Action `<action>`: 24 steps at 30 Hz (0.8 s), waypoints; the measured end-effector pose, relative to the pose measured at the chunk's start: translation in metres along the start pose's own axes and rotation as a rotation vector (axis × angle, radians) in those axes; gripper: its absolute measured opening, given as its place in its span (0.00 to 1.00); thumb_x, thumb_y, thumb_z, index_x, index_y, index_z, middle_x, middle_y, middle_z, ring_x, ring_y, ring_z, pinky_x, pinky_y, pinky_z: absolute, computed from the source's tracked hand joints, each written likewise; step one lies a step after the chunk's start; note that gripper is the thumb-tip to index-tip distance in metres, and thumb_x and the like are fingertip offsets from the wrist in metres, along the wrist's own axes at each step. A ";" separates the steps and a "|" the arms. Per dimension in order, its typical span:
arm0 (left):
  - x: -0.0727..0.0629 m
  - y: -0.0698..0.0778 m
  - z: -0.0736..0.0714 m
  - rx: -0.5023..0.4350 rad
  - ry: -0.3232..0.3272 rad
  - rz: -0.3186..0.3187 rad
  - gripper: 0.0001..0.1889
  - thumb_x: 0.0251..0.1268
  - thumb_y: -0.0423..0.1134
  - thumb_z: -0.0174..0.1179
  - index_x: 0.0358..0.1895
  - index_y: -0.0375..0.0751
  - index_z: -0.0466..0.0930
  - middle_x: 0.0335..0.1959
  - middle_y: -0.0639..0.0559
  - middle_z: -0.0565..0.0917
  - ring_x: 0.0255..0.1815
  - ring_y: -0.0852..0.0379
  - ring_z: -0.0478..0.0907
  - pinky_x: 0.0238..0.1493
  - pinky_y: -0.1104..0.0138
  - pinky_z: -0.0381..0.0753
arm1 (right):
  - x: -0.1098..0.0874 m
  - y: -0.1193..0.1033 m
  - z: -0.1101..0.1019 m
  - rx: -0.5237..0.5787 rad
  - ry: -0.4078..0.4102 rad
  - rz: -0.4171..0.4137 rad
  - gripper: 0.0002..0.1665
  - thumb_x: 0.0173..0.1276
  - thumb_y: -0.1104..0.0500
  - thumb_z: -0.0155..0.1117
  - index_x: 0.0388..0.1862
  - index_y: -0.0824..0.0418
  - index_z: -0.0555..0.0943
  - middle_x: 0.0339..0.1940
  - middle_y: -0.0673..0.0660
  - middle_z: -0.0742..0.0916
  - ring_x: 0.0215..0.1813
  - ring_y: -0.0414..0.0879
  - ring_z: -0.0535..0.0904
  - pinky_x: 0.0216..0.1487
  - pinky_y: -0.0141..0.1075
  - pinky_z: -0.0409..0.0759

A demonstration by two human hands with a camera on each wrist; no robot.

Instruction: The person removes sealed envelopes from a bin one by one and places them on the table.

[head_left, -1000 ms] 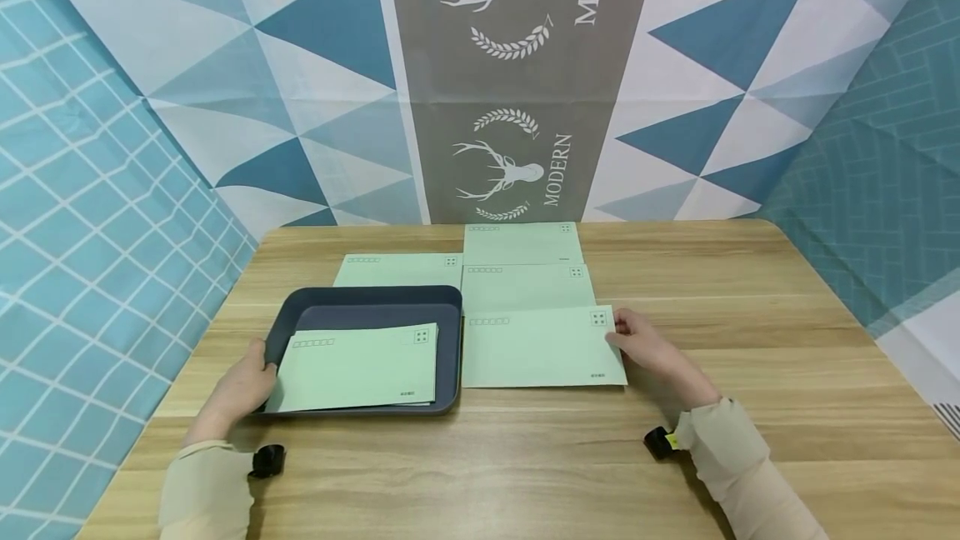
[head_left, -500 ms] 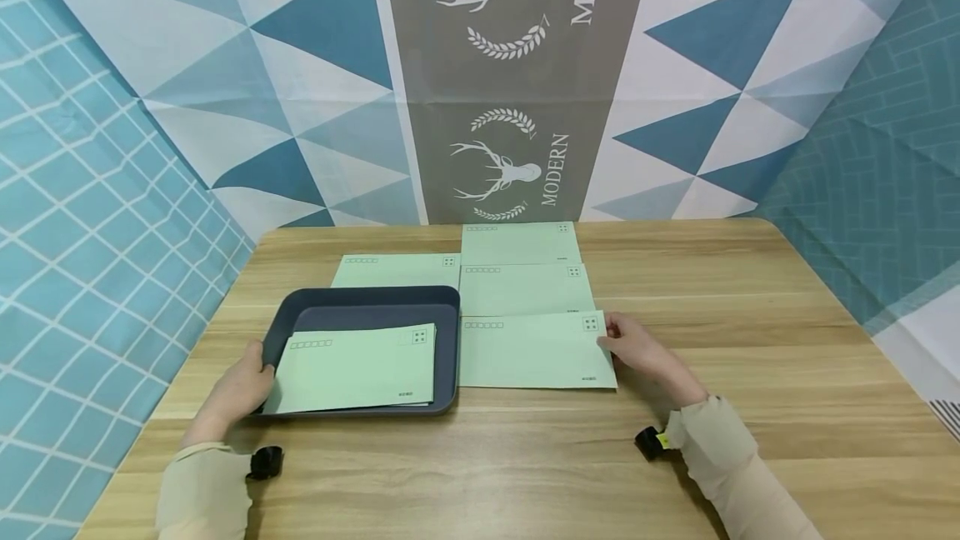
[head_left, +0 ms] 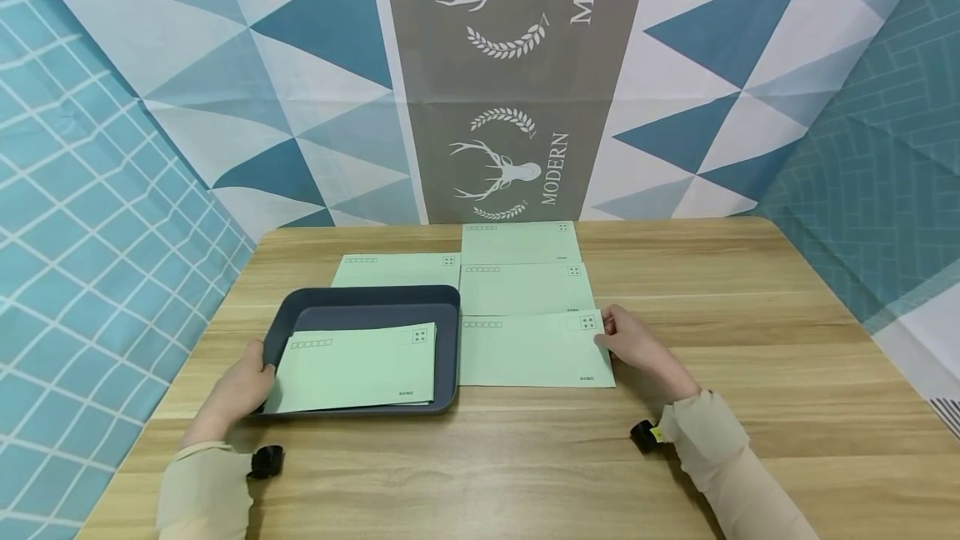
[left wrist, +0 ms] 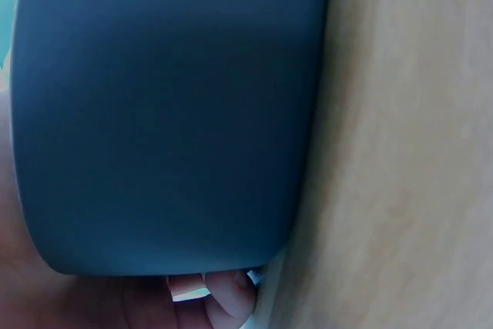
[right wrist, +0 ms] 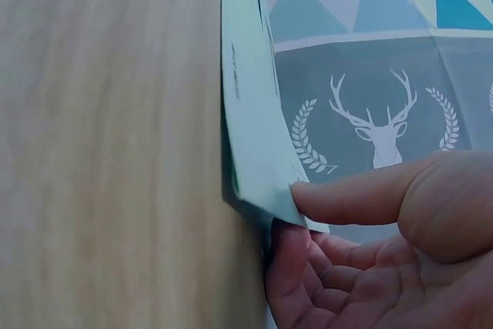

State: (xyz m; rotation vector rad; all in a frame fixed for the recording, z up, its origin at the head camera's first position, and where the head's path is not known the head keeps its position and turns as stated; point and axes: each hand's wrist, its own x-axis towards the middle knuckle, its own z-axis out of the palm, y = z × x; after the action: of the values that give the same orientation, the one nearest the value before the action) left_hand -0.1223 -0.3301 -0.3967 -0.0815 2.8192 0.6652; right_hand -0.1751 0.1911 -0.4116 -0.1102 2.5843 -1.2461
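- the likeliest trouble was a crease: the right hand (head_left: pixel 637 344) pinched the near envelope (head_left: pixel 534 350) at its right end, thumb above and fingers beneath, and too hard a squeeze or too sharp a lift could have folded the paper there.
- a loose pinch carried the opposite risk: only that end was held, so the envelope could have slipped free and landed askew on the desk (head_left: pixel 525 473).
- its far edge met or slightly overlapped the middle envelope (head_left: pixel 525 290), so a sideways pull might have dragged that one out of line.
- its left end lay right beside the tray (head_left: pixel 375 297); a push leftward could have jammed the paper against the wall and buckled it.
- the left hand (head_left: pixel 236 386) gripped the tray's left end; a tug from it would probably have jostled the uneven envelope pile (head_left: pixel 352 369) inside, or nudged the left envelope (head_left: pixel 397 271), partly hidden beyond the tray.
- the near envelope was pale green and mostly flat, with small boxes at its far left corner, a dotted square at the far right and print too small to read at the near right.
- its right end seemed raised off the desk; whether the hand pinched one envelope or several, i could not tell.
- it lay right of the tray, nearest in a column ending at the far envelope (head_left: pixel 519 243).
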 end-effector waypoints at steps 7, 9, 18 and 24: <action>0.000 0.000 0.001 -0.012 -0.009 -0.008 0.21 0.67 0.33 0.30 0.55 0.16 0.48 0.55 0.13 0.58 0.51 0.27 0.66 0.44 0.47 0.68 | 0.002 0.000 0.002 -0.072 0.031 0.001 0.20 0.62 0.68 0.53 0.51 0.73 0.63 0.29 0.58 0.72 0.28 0.45 0.66 0.26 0.33 0.64; 0.000 0.000 0.001 -0.012 -0.005 -0.007 0.21 0.67 0.33 0.30 0.55 0.16 0.48 0.55 0.14 0.58 0.51 0.27 0.66 0.44 0.47 0.69 | 0.003 0.000 0.002 -0.083 0.036 0.001 0.23 0.62 0.68 0.54 0.53 0.73 0.60 0.29 0.57 0.72 0.27 0.45 0.65 0.26 0.32 0.63; 0.000 -0.001 0.000 -0.019 0.020 0.006 0.19 0.67 0.33 0.30 0.53 0.17 0.50 0.53 0.14 0.60 0.48 0.29 0.68 0.42 0.48 0.69 | 0.003 0.000 0.003 -0.134 0.046 0.005 0.21 0.61 0.67 0.56 0.49 0.69 0.59 0.31 0.58 0.70 0.26 0.46 0.64 0.26 0.34 0.62; -0.001 0.000 0.001 -0.020 0.022 0.009 0.18 0.67 0.33 0.30 0.52 0.18 0.51 0.53 0.15 0.61 0.50 0.27 0.67 0.42 0.47 0.69 | 0.004 -0.001 0.003 -0.174 0.040 0.017 0.14 0.61 0.66 0.56 0.45 0.69 0.68 0.31 0.58 0.71 0.30 0.47 0.65 0.29 0.35 0.64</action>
State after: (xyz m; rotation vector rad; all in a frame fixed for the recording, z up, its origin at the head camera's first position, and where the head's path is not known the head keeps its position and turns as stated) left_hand -0.1214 -0.3301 -0.3976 -0.0807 2.8354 0.6989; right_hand -0.1782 0.1876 -0.4138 -0.0981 2.7193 -1.0258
